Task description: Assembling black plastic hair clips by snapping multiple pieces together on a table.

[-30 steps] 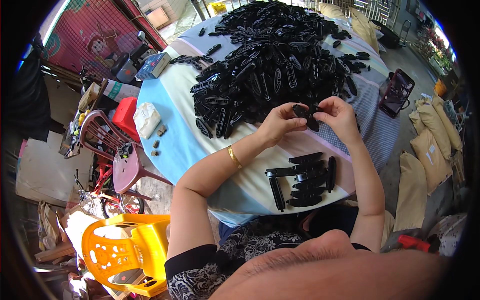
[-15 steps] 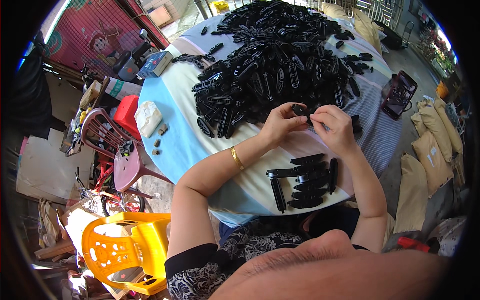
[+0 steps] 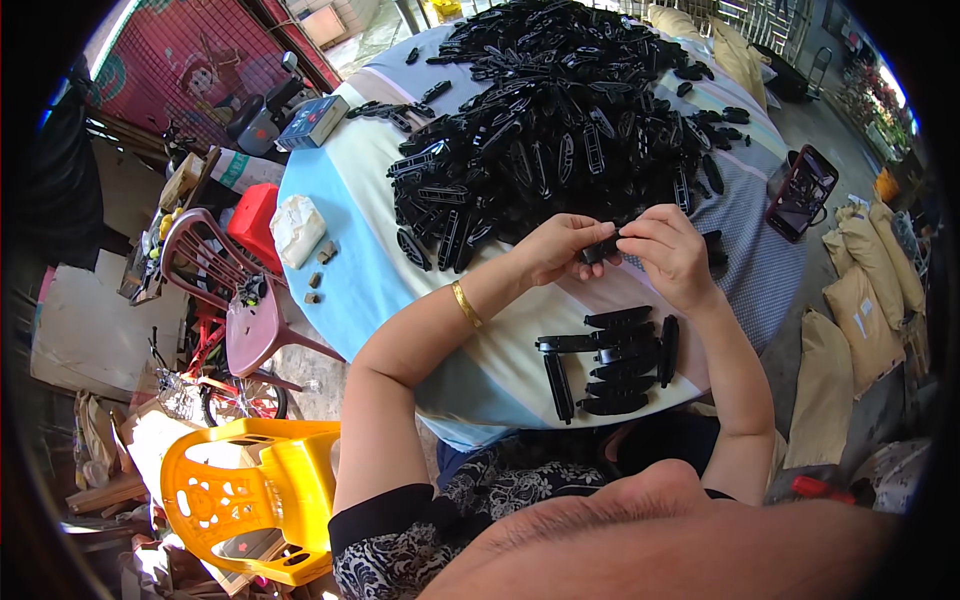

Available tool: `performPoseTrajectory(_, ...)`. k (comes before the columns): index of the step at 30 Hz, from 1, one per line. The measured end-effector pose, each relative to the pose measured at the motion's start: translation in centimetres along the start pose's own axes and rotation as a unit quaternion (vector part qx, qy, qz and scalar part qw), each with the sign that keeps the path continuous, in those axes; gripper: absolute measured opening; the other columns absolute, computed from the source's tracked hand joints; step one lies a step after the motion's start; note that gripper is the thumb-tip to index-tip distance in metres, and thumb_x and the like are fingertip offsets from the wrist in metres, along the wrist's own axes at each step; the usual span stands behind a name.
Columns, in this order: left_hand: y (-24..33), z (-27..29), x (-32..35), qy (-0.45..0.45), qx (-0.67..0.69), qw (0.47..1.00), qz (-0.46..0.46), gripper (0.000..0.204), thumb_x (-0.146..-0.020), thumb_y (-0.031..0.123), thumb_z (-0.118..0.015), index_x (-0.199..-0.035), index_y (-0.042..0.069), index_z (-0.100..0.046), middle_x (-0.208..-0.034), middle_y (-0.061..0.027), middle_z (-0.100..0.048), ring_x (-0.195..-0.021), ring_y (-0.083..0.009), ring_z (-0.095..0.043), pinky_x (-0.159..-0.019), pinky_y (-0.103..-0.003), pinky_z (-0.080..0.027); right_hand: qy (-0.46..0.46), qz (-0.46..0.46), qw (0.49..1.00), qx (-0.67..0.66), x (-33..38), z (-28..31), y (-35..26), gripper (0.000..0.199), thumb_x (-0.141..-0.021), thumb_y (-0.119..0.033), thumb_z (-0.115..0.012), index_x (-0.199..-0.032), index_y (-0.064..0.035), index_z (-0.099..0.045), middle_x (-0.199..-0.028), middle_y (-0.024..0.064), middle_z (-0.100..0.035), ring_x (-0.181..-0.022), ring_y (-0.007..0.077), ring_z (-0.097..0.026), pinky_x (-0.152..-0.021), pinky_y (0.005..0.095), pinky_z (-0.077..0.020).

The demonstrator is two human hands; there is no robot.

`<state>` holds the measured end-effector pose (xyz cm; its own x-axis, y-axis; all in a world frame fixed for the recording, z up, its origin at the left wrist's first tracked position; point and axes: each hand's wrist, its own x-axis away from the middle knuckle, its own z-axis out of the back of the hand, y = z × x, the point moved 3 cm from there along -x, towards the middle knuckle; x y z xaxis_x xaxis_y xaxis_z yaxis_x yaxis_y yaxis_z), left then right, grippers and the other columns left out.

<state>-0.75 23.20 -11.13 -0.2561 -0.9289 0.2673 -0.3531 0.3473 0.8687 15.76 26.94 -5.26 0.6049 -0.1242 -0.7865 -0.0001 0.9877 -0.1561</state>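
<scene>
My left hand is closed around a small black plastic piece, gripping it between thumb and fingers. At the upper end of that piece, my right hand pinches with thumb and fingertips; the pinched spot is partly hidden. Both hands are above the cloth, at the near edge of a big heap of black plastic pieces, long and narrow with rounded ends. Closer to me, several similar pieces lie in a small group, most side by side, with one upright-lying piece to their left.
A striped cloth covers the round table. At its left are a box, a crumpled white bag and small brown lumps. A phone stands at the right edge. A yellow chair is at lower left; sacks lie right.
The held piece has turned and sits lower between my hands. My left fingers have shifted around it, and my right fingertips have moved slightly up and left. The small group stays the same.
</scene>
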Motion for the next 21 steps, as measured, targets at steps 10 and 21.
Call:
performPoseTrajectory(10, 1.5, -0.3, 0.8, -0.025, -0.111, 0.993, -0.03, 0.034, -0.086, 0.017, -0.065, -0.11, -0.005, -0.058, -0.089, -0.0094, -0.065, -0.074, -0.0125, -0.064, -0.068, -0.024, -0.056, -0.013, 0.056, 0.995, 0.086, -0.1, -0.1, -0.8, 0.018, -0.059, -0.003, -0.066, -0.077, -0.004, -0.066, -0.082, 0.0041, -0.063, -0.081, 0.02, -0.059, -0.064, 0.0276, -0.0521)
performPoseTrajectory(21, 1.8, -1.3, 1.3, 0.056, -0.438, 0.881, -0.17, 0.036, -0.083, 0.006, -0.063, -0.117, -0.004, -0.055, -0.093, -0.0115, -0.066, -0.079, -0.0161, -0.064, -0.071, -0.028, -0.053, -0.064, -0.206, 0.974, -0.067, 1.4, -1.3, 1.6, 0.029, -0.068, -0.015, -0.073, -0.093, -0.003, -0.068, -0.091, 0.0106, -0.065, -0.088, 0.0272, -0.06, -0.077, 0.0374, -0.049)
